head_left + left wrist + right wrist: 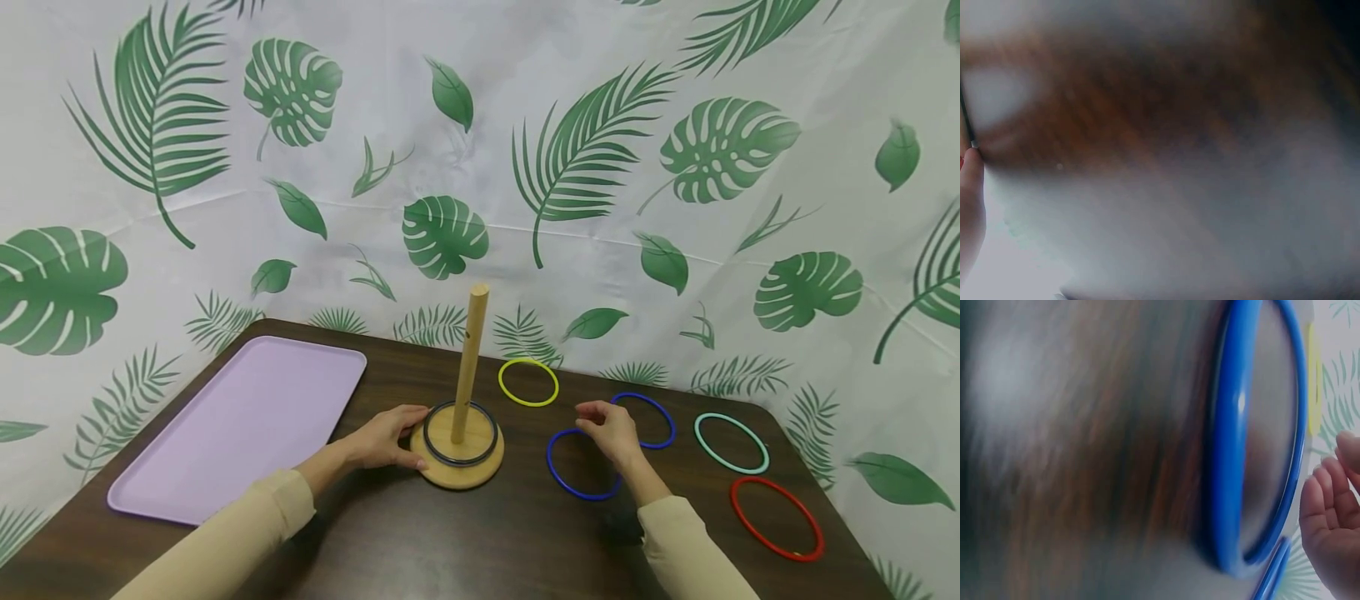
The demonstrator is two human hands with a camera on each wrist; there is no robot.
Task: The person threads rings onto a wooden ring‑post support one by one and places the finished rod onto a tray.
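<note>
A wooden ring stand (470, 350), with a round base and an upright peg, stands on the table. Around the foot of its peg lies a black ring (427, 437). My left hand (386, 437) grips the left rim of the base between thumb and fingers; in the left wrist view only a thumb (971, 200) shows at the edge. My right hand (611, 429) hovers above two blue rings, with loosely bent fingers and nothing held. The nearer blue ring (553, 468) is partly hidden by this hand; the farther blue ring (670, 419) lies behind it.
At the left lies a lilac tray (262, 417). A yellow ring (557, 383) rests behind the stand to the right. Farther right are a mint-green ring (731, 467) and a red ring (780, 500). A leaf-print curtain (337, 167) hangs behind the dark table (450, 550).
</note>
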